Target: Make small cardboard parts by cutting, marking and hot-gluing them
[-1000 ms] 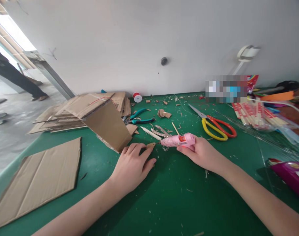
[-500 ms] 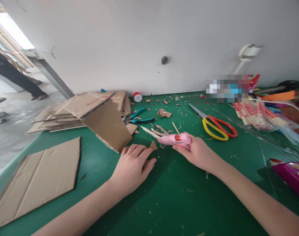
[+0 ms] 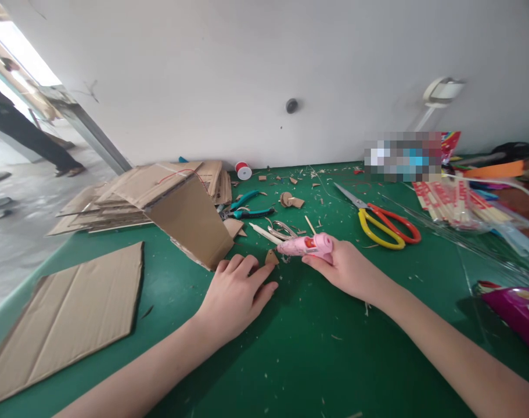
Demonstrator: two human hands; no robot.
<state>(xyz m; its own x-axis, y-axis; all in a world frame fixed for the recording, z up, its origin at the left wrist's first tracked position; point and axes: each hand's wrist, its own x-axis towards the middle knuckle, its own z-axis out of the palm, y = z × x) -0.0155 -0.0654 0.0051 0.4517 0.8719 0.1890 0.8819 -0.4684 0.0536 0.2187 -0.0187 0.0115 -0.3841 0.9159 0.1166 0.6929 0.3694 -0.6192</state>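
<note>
My right hand (image 3: 340, 266) is wrapped round a pink glue gun (image 3: 305, 246), whose nozzle points left at a small cardboard piece (image 3: 272, 258). The nozzle tip is right by that piece's upper edge; whether it touches I cannot tell. My left hand (image 3: 236, 287) rests on the green table with fingers spread, the index fingertip on the small piece. A folded cardboard shape (image 3: 190, 223) stands just beyond my left fingers. Behind the glue gun lie a white stick (image 3: 264, 233) and a metal tool with curved handles (image 3: 283, 230).
Red-and-yellow scissors (image 3: 380, 223) lie right, teal-handled pliers (image 3: 247, 213) centre-back. Stacked cardboard (image 3: 103, 203) and a flat sheet (image 3: 76, 319) are left. A thread spool (image 3: 243, 170) sits near the wall. Packaged sticks (image 3: 456, 203) and a purple item (image 3: 514, 310) lie right. A person's legs (image 3: 33, 139) show beyond.
My right hand and the glue gun have shifted slightly left, bringing the nozzle to the small cardboard piece. My left index finger has moved slightly, and more of the piece shows.
</note>
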